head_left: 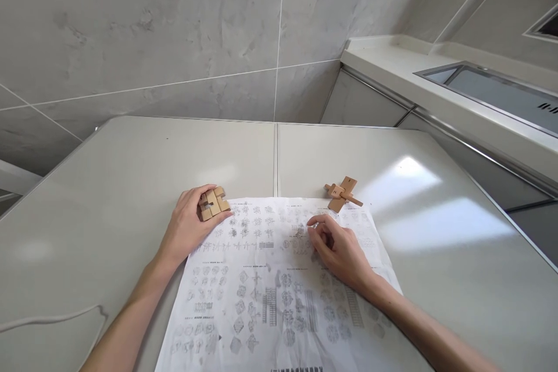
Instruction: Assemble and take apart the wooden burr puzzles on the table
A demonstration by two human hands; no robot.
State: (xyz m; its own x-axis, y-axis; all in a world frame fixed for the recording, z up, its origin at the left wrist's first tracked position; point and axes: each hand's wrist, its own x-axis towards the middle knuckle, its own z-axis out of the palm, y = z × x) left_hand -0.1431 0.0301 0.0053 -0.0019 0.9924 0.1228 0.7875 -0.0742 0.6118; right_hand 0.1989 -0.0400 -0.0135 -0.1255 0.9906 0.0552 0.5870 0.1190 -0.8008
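Observation:
My left hand [185, 221] is closed around a light wooden interlocking puzzle block [213, 203], thumb on its near side and fingers over its far side. The block has notches and stands at the upper left corner of a large printed paper sheet [244, 331]. On the right part of the sheet rests my right hand [342, 250], with loosely curled fingers, a gap between index finger and thumb, and nothing visible in it. Just beyond it, at the sheet's top edge, lies a second wooden puzzle [344, 193], a cross of flat plates and a bar.
The sheet, covered in small diagrams, lies on a glossy pale table [131, 168] with a seam down its middle. A white cable [52, 319] runs along the lower left. Beyond stand a grey tiled wall [174, 23] and, at right, a counter [392, 61] with a glass-topped panel.

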